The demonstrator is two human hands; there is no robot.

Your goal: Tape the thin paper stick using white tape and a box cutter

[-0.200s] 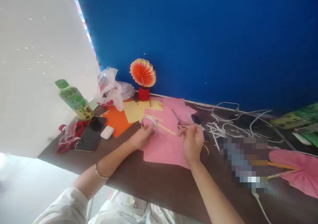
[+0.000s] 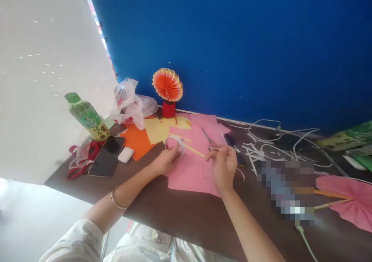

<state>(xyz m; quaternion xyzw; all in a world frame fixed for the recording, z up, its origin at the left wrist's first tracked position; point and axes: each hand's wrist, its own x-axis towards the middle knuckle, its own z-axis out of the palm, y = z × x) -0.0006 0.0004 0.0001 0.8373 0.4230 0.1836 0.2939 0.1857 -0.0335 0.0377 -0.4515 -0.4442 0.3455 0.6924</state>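
Note:
My left hand (image 2: 167, 159) is closed on the rim of a white roll of tape (image 2: 182, 149), held tilted over pink paper sheets (image 2: 186, 177). My right hand (image 2: 223, 165) is closed in a pinch, thumb and fingers together, with a short pale strip (image 2: 215, 148) at the fingertips. Just beyond these fingers lie scissors (image 2: 207, 135), their handles partly hidden by the hand. Narrow yellow paper strips (image 2: 194, 150) rest on the pink paper between my hands.
A dark pen-like object (image 2: 232, 144), curled white scraps (image 2: 252, 152) and white cables (image 2: 264, 122) lie to the right. Leftward are a phone (image 2: 107, 156), a white case (image 2: 126, 154) and a green-capped bottle (image 2: 89, 119). A paper fan (image 2: 167, 84) stands at the back.
My right hand has shifted slightly left and down, showing more of the dark pen-like object behind it. My left hand and the tape roll look nearly still.

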